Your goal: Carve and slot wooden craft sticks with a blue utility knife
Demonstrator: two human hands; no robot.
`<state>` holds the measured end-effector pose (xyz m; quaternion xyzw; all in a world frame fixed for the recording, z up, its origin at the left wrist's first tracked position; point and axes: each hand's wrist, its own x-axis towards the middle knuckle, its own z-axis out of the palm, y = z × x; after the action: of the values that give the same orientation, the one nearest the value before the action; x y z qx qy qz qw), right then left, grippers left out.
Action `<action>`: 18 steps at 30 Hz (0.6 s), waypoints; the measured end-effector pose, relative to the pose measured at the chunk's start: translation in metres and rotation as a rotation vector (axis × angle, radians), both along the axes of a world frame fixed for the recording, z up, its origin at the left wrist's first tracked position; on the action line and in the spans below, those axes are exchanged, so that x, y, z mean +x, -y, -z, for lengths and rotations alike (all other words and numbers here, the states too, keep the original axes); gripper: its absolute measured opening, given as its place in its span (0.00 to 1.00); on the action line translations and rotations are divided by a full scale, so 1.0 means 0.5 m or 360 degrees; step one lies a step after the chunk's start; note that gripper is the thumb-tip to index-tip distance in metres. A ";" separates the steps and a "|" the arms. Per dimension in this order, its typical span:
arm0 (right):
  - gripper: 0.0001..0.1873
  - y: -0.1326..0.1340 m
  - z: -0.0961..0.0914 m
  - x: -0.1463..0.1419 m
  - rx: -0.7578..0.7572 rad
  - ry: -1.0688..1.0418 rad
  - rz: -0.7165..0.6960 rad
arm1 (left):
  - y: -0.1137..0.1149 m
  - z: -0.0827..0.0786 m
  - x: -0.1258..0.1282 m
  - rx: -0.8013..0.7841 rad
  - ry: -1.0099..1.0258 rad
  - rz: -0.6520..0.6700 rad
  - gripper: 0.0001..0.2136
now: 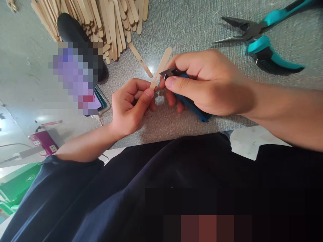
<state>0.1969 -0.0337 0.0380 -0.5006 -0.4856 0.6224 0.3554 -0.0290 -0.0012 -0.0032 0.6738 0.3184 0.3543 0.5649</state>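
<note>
Between the thumb and fingers of my left hand is a wooden craft stick, tilted up to the right, with a small slot cut near its middle. My right hand is closed around a blue utility knife. The knife's short blade points left and lies at the stick's edge, close by the slot; whether it touches cannot be made out. Just beyond my left hand, a second craft stick with a similar slot rests on the table.
Many loose craft sticks are heaped at the back. Needle-nose pliers with teal handles lie open at the right. At left, a phone leans by a black rounded object. A purple power strip sits farther left on the grey table.
</note>
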 end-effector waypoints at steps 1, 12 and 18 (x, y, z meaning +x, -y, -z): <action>0.10 0.000 -0.001 -0.001 -0.0009 0.0005 0.0016 | 0.001 0.002 -0.001 -0.0002 -0.0060 -0.0007 0.13; 0.09 0.004 -0.025 -0.016 -0.0042 -0.0052 0.0285 | 0.004 -0.006 -0.001 0.0005 -0.0159 0.0011 0.18; 0.12 -0.003 -0.026 -0.013 -0.0044 -0.0038 0.0364 | 0.007 -0.011 -0.002 0.0042 -0.0263 0.0055 0.20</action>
<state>0.1901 -0.0324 0.0511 -0.5500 -0.4125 0.5903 0.4229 -0.0302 -0.0045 0.0024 0.7135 0.3474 0.2919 0.5339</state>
